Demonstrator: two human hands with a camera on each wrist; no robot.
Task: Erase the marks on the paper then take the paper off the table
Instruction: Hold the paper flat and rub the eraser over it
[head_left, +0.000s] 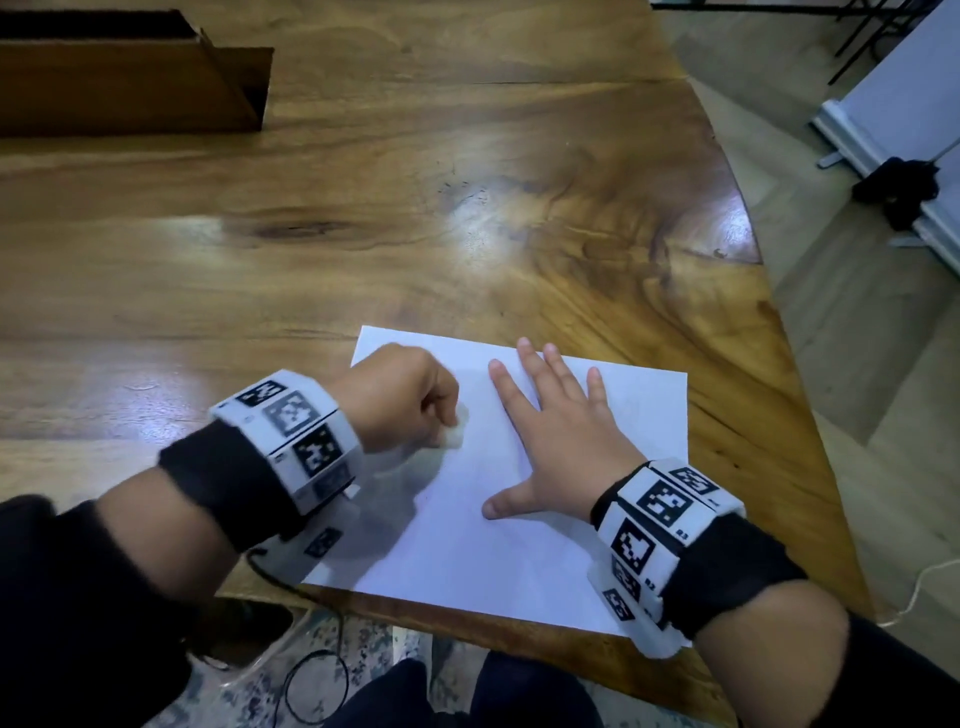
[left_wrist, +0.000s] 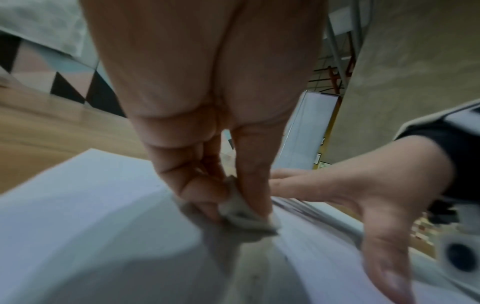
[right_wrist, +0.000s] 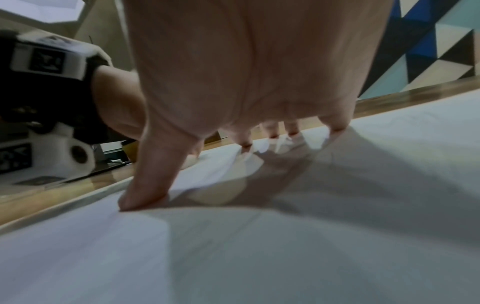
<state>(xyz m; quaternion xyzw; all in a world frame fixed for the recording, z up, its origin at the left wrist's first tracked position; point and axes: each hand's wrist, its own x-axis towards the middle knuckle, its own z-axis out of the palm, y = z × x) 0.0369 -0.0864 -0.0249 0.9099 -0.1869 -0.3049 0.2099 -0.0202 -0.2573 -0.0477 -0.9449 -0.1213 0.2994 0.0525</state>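
Note:
A white sheet of paper (head_left: 519, 519) lies near the front edge of the wooden table (head_left: 363, 234). My left hand (head_left: 415, 410) pinches a small white eraser (head_left: 454, 431) and holds its tip against the paper's left half. In the left wrist view the eraser (left_wrist: 241, 211) sits between thumb and fingers, touching the paper (left_wrist: 78, 205), with faint grey lines just right of it. My right hand (head_left: 556, 431) lies flat on the sheet with its fingers spread. In the right wrist view its thumb and fingertips (right_wrist: 140, 197) press on the paper (right_wrist: 259, 257).
A brown wooden box (head_left: 135, 83) stands at the table's back left. The table's curved right edge (head_left: 753, 249) drops to the floor, where a white board on a stand (head_left: 893, 130) sits. A black cable (head_left: 317, 675) hangs below the front edge.

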